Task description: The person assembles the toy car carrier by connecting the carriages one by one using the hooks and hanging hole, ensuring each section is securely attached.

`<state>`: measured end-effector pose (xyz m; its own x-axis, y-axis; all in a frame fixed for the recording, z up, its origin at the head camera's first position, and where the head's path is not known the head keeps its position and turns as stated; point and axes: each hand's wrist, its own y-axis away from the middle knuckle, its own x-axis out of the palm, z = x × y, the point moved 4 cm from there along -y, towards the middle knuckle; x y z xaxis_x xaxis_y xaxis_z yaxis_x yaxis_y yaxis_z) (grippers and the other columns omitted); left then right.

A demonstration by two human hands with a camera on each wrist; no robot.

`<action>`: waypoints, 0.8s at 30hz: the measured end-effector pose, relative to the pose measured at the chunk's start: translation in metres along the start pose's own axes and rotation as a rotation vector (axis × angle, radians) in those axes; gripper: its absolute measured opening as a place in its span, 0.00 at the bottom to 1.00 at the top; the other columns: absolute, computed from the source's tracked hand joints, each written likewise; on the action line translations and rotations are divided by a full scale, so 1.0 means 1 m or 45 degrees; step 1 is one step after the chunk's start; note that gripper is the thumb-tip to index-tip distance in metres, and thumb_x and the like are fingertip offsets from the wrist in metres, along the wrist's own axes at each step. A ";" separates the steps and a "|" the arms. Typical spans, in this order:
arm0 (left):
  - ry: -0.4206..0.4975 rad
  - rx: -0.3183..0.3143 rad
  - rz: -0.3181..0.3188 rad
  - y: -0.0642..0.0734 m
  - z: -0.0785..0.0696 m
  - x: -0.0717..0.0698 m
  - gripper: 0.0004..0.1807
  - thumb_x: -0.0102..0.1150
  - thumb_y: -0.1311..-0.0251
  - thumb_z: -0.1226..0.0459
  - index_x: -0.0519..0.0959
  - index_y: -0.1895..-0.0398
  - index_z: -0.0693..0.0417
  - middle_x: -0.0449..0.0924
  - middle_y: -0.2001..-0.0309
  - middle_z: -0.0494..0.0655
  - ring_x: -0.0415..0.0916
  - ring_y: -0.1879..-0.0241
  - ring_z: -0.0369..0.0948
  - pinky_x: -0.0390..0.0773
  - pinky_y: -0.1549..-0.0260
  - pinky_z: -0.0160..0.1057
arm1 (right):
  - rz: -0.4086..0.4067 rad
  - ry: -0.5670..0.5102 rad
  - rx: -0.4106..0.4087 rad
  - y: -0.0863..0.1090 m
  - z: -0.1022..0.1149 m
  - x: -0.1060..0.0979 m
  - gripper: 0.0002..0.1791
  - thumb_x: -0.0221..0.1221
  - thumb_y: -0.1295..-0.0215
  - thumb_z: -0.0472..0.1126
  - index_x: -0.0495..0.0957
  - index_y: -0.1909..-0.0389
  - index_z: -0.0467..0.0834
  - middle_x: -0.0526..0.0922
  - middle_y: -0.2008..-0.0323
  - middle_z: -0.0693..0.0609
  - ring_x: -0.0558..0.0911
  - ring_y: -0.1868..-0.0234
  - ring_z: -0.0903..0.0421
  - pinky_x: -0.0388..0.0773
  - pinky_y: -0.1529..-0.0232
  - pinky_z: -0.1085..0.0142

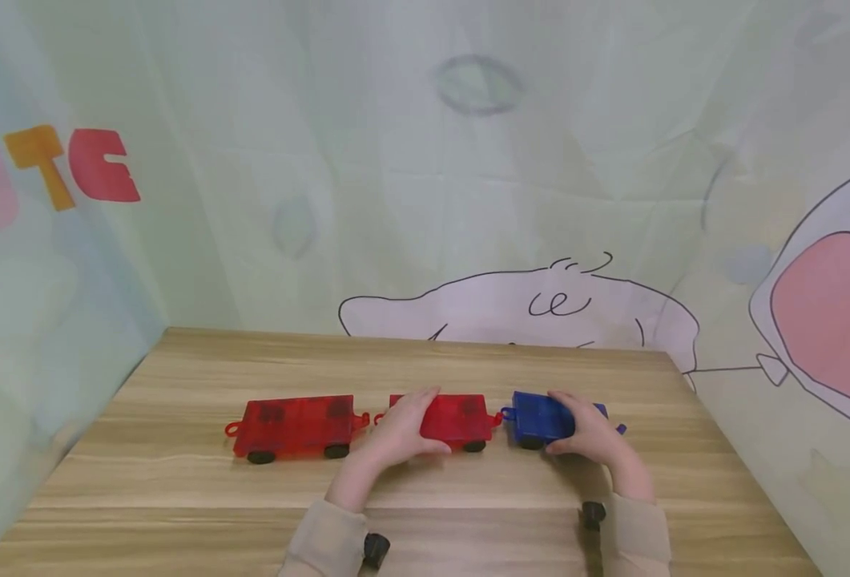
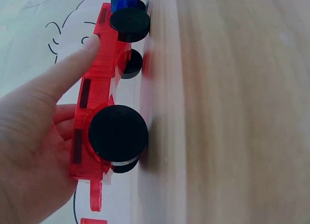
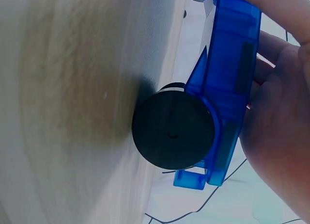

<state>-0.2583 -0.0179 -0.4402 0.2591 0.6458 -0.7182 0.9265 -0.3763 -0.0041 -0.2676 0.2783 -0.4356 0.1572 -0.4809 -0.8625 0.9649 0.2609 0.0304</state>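
On the wooden counter (image 1: 179,497), my left grip (image 1: 399,429) holds the middle red wagon (image 1: 461,413), thumb along its near side, while my right grip (image 1: 592,429) holds the blue wagon (image 1: 536,413) just beside it, rightward. Another red wagon (image 1: 295,425) stands at the row's left end.

Soft, diffuse light, with a slight haze over the head view.
Pale patches brighten the light green printed backdrop (image 1: 367,184), and a washed-out sheen lies on the near middle of the wood-grain tabletop (image 1: 482,537). A soft-edged shadow darkens the tabletop beside the right forearm (image 1: 630,473). In the left wrist view, the tabletop blurs and faintly mirrors the translucent red plastic wagon (image 2: 97,88); in the right, a dark, fuzzy shadow meets the round black wheel (image 3: 173,129).
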 end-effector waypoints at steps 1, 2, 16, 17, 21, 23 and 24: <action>0.004 -0.003 -0.001 0.000 0.000 0.000 0.50 0.76 0.53 0.57 0.61 0.27 0.57 0.63 0.29 0.57 0.61 0.31 0.56 0.73 0.41 0.61 | -0.001 0.002 0.002 0.000 0.000 0.000 0.51 0.76 0.58 0.40 0.63 0.31 0.33 0.63 0.33 0.27 0.62 0.33 0.26 0.60 0.37 0.31; 0.009 -0.003 0.000 0.000 0.001 0.000 0.49 0.75 0.53 0.58 0.61 0.27 0.57 0.63 0.29 0.57 0.61 0.31 0.56 0.73 0.41 0.61 | -0.003 0.001 0.003 0.000 0.000 0.000 0.51 0.76 0.58 0.40 0.63 0.31 0.33 0.63 0.33 0.27 0.62 0.33 0.26 0.60 0.37 0.31; 0.052 -0.031 0.016 0.001 0.003 -0.005 0.47 0.74 0.50 0.60 0.61 0.27 0.57 0.62 0.29 0.57 0.59 0.30 0.56 0.69 0.37 0.60 | 0.004 -0.002 0.014 0.000 0.000 0.000 0.50 0.76 0.56 0.41 0.64 0.31 0.35 0.64 0.33 0.28 0.63 0.33 0.26 0.61 0.37 0.31; 0.052 -0.029 0.017 0.001 0.003 -0.005 0.47 0.74 0.50 0.60 0.61 0.27 0.57 0.62 0.29 0.57 0.59 0.30 0.56 0.69 0.37 0.60 | 0.005 -0.002 0.011 0.000 0.001 0.000 0.50 0.76 0.56 0.41 0.64 0.31 0.35 0.64 0.33 0.28 0.63 0.33 0.26 0.61 0.38 0.30; 0.055 -0.020 0.019 0.001 0.003 -0.005 0.47 0.74 0.50 0.61 0.60 0.27 0.58 0.62 0.29 0.58 0.59 0.30 0.56 0.69 0.37 0.60 | 0.004 -0.014 -0.010 0.000 0.001 -0.001 0.50 0.76 0.56 0.41 0.64 0.31 0.34 0.64 0.33 0.28 0.63 0.33 0.26 0.61 0.38 0.31; 0.058 -0.014 0.019 0.001 0.004 -0.005 0.48 0.74 0.51 0.61 0.60 0.27 0.58 0.62 0.29 0.58 0.59 0.30 0.56 0.69 0.37 0.60 | -0.001 -0.022 -0.022 0.001 0.001 -0.002 0.50 0.75 0.56 0.41 0.64 0.31 0.34 0.65 0.33 0.28 0.63 0.33 0.26 0.62 0.38 0.31; 0.059 -0.012 0.019 0.001 0.004 -0.005 0.48 0.74 0.51 0.61 0.61 0.27 0.58 0.62 0.29 0.58 0.59 0.30 0.56 0.69 0.37 0.60 | -0.005 -0.025 -0.029 0.001 0.001 -0.002 0.50 0.75 0.56 0.41 0.64 0.31 0.34 0.65 0.34 0.28 0.64 0.34 0.26 0.62 0.38 0.31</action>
<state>-0.2595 -0.0239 -0.4393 0.2851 0.6705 -0.6849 0.9250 -0.3798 0.0133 -0.2666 0.2791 -0.4330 0.1575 -0.4981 -0.8527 0.9605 0.2777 0.0152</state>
